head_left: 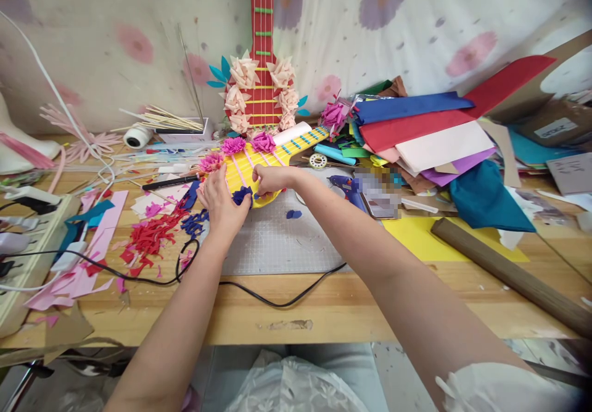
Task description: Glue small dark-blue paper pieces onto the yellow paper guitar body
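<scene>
On the yellow guitar [239,173], left hand [222,207] and right hand [274,181] pinch a blue flower [241,196]; firm, even pressure would probably seat it.

The yellow guitar [240,174] is showing a matt, smooth, card-like face, and the blue flower [241,196] on it is looking like soft crinkled paper. The table [324,313] is showing smooth pale wood under a matt grey mat [277,245].

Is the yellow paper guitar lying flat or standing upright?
Lying flat: the yellow guitar rests on the grey mat, left hand and right hand on its body.
</scene>
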`<action>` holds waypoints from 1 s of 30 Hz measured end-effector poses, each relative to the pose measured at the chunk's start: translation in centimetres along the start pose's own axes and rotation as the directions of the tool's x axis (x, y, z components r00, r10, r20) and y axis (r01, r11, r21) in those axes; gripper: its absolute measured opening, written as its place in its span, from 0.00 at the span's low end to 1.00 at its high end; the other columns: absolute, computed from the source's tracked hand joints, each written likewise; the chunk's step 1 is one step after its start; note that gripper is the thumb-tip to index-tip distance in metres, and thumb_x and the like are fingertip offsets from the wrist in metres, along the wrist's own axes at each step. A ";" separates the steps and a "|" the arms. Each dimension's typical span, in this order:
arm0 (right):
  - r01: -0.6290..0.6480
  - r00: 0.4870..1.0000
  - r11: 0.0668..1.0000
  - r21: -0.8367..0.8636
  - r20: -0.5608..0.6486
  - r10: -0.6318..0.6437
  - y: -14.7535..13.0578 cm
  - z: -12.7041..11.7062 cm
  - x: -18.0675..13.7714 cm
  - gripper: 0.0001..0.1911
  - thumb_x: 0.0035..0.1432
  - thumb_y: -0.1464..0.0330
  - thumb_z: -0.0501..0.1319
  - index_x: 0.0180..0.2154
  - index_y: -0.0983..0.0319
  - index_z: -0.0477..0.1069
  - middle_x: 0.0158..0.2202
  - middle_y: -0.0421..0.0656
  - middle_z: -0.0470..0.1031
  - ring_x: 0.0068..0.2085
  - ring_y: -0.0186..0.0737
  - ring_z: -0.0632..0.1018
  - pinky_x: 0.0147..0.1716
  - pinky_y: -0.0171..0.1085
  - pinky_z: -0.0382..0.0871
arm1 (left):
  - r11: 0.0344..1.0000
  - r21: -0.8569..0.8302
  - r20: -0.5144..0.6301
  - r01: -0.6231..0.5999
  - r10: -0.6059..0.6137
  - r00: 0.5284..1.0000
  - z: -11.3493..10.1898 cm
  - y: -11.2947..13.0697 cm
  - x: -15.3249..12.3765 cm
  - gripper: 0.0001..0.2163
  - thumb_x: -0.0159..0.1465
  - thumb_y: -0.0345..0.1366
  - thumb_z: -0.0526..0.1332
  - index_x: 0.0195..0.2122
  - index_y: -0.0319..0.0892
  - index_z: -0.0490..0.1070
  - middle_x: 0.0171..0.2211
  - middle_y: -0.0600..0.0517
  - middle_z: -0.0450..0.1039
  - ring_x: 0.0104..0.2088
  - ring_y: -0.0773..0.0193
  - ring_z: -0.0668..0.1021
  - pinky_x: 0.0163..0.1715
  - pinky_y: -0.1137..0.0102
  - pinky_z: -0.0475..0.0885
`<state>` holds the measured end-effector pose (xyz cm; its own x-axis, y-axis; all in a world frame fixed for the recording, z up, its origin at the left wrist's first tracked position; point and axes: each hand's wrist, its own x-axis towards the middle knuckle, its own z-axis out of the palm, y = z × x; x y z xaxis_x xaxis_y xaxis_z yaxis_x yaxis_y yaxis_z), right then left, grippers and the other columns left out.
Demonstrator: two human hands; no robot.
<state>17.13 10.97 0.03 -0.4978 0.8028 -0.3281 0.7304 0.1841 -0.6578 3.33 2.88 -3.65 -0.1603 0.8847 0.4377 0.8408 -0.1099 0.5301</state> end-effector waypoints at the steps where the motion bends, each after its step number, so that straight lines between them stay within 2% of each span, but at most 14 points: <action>1: -0.002 1.000 1.000 -0.021 -0.007 0.001 -0.1 -0.1 0.0 0.19 0.41 0.77 0.63 0.35 0.58 0.59 0.21 0.37 0.72 0.25 0.40 0.74 0.25 0.35 0.63 | 1.000 0.002 -0.001 -0.001 0.001 1.000 0.0 0.0 0.0 0.35 0.51 0.37 0.62 0.61 0.45 0.52 0.60 0.42 0.57 0.61 0.48 0.58 0.61 0.50 0.44; 6: 0.000 1.000 0.988 -0.156 0.025 0.004 -0.7 -0.5 -0.3 0.21 0.41 0.76 0.64 0.39 0.60 0.60 0.26 0.39 0.74 0.29 0.37 0.75 0.23 0.31 0.61 | 1.000 0.022 0.003 0.001 -0.001 1.000 0.1 -0.3 0.1 0.36 0.52 0.38 0.62 0.61 0.43 0.52 0.60 0.41 0.57 0.61 0.48 0.58 0.60 0.50 0.44; 10: 0.016 0.996 0.986 -0.169 0.087 -0.001 -0.9 -0.6 -0.2 0.21 0.45 0.75 0.62 0.41 0.61 0.59 0.33 0.41 0.75 0.33 0.36 0.75 0.24 0.30 0.62 | 1.000 0.020 0.003 -0.005 0.004 1.000 0.2 -0.5 0.1 0.35 0.52 0.38 0.62 0.61 0.42 0.51 0.60 0.40 0.56 0.61 0.48 0.58 0.60 0.51 0.44; 19: 0.067 0.996 0.994 -0.087 0.070 -0.061 -0.5 -0.3 0.2 0.17 0.46 0.76 0.62 0.36 0.60 0.57 0.32 0.40 0.74 0.31 0.35 0.75 0.27 0.31 0.64 | 1.000 0.002 -0.011 -0.007 0.007 1.000 0.5 -0.8 0.1 0.36 0.51 0.38 0.62 0.61 0.42 0.51 0.60 0.40 0.57 0.60 0.47 0.58 0.60 0.49 0.44; 23: 0.098 0.992 0.994 0.043 0.076 -0.102 0.0 -0.2 -0.2 0.14 0.50 0.75 0.60 0.36 0.59 0.56 0.28 0.37 0.74 0.27 0.33 0.73 0.26 0.31 0.64 | 1.000 -0.005 -0.019 -0.003 0.003 1.000 0.6 -1.0 0.0 0.35 0.52 0.38 0.62 0.61 0.42 0.51 0.60 0.40 0.57 0.60 0.47 0.58 0.60 0.48 0.44; 27: 0.145 0.989 0.974 0.176 -0.003 -0.147 0.7 0.4 -1.1 0.11 0.52 0.75 0.56 0.35 0.59 0.55 0.29 0.38 0.75 0.28 0.32 0.74 0.26 0.30 0.65 | 1.000 -0.006 -0.023 0.003 -0.003 1.000 0.6 -1.0 0.0 0.35 0.52 0.38 0.62 0.60 0.42 0.52 0.60 0.39 0.57 0.61 0.47 0.58 0.60 0.48 0.44; 30: 0.193 0.976 0.970 0.147 -0.128 -0.175 1.4 1.4 -1.8 0.12 0.50 0.77 0.55 0.35 0.59 0.55 0.30 0.38 0.76 0.30 0.33 0.75 0.29 0.31 0.66 | 1.000 0.002 -0.025 0.005 -0.005 1.000 0.6 -0.9 0.0 0.34 0.52 0.38 0.62 0.60 0.41 0.53 0.59 0.39 0.57 0.60 0.47 0.58 0.59 0.48 0.44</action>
<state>18.37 8.97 -1.27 -0.5539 0.8241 -0.1186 0.5437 0.2502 -0.8011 2.87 3.26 -4.61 -0.1777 0.8736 0.4531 0.8408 -0.1044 0.5311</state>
